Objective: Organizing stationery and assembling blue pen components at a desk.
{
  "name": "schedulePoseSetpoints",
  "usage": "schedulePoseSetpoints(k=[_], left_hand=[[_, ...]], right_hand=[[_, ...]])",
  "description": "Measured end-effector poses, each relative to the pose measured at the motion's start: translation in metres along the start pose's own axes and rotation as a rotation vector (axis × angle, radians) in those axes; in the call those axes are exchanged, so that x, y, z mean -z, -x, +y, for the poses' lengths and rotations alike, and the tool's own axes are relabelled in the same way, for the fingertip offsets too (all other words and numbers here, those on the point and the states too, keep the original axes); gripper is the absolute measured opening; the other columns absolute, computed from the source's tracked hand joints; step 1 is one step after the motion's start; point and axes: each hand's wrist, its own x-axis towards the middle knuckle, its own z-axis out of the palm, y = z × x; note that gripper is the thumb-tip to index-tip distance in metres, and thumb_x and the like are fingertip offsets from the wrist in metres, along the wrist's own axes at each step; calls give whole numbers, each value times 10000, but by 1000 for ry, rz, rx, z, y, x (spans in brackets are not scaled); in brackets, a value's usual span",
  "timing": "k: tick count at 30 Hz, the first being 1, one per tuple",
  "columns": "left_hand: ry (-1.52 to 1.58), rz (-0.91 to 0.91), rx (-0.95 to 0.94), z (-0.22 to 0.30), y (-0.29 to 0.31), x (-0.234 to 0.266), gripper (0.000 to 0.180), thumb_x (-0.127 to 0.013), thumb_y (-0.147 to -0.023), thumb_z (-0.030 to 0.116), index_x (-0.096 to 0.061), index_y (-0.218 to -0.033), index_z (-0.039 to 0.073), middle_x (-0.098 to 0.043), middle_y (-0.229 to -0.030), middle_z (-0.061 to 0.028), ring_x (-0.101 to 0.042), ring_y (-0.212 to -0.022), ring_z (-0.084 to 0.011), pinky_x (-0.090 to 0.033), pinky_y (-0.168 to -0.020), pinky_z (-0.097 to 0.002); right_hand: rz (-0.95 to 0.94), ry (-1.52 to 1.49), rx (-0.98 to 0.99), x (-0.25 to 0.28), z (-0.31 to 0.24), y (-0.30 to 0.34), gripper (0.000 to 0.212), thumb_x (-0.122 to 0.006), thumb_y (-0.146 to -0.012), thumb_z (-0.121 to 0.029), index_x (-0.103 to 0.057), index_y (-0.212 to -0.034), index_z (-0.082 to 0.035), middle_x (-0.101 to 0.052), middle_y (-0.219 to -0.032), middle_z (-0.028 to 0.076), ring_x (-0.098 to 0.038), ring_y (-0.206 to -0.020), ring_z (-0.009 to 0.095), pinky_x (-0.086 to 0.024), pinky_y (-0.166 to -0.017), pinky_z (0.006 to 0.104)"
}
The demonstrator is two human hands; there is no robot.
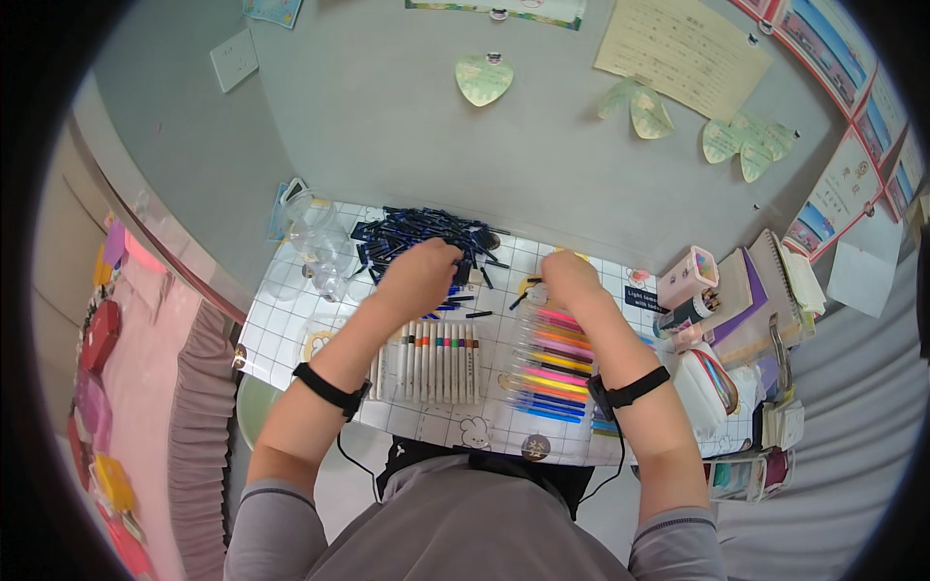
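A heap of short dark-blue tubes (412,230), like ink cartridges, lies at the far side of the desk. My left hand (421,279) is over its near right edge, fingers curled down; what they hold is hidden. Just right of the heap, my right hand (572,281) has its fingers pinched together, and I cannot make out what is in them. Beside those fingertips lies a loose dark tube (518,301). Several more tubes (479,314) are scattered between my hands. Nearer me are a row of white markers (439,363) and a stack of bright coloured pens (557,368).
Clear plastic containers (320,242) stand at the desk's far left. Along the right are a pink pen holder (688,278), a dark cup of pencils (690,312), notebooks (765,290) and a white pencil case (702,392). A grey wall (387,126) rises behind the white gridded desk (407,421).
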Motion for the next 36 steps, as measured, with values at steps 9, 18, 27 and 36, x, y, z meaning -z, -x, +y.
schedulePoseSetpoints(k=[9,18,27,36], left_hand=[[-288,-29,-173,-13,-24,-77,147,-802,-879,101,-763,-1002,33,-680,-1061,-136,-689,-1044,-337,-601,-916,-430],[-325,-118,-69,-15,-37,-80,102,-815,-864,88,-788,-949,38,-701,-1071,-133,-707,-1061,-317,-611,-923,-420],[-373,83,-329,15,-32,-73,108,-753,-900,135,-721,-974,63,-677,-1049,-94,-674,-1053,-287,-545,-925,-417],[42,57,-360,135,-8,-43,261,-706,-907,47,-576,-1129,6,-674,-1026,-173,-705,-1012,-370,-595,-854,-464]], right_hand=[[-62,-62,-108,-32,40,-1,204,-813,-843,-64,-841,-1045,-82,-815,-1100,177,-782,-1071,376,-651,-917,455],[26,-66,-73,-44,33,12,159,-681,-941,-32,-764,-1071,5,-793,-1080,232,-771,-1040,417,-633,-928,492],[15,-220,-22,-44,40,31,306,-638,-959,12,-619,-1263,47,-708,-1256,296,-696,-1196,448,-579,-1029,491],[361,-341,85,13,37,99,222,-591,-947,88,-687,-1130,5,-655,-1143,235,-646,-1099,442,-533,-954,516]])
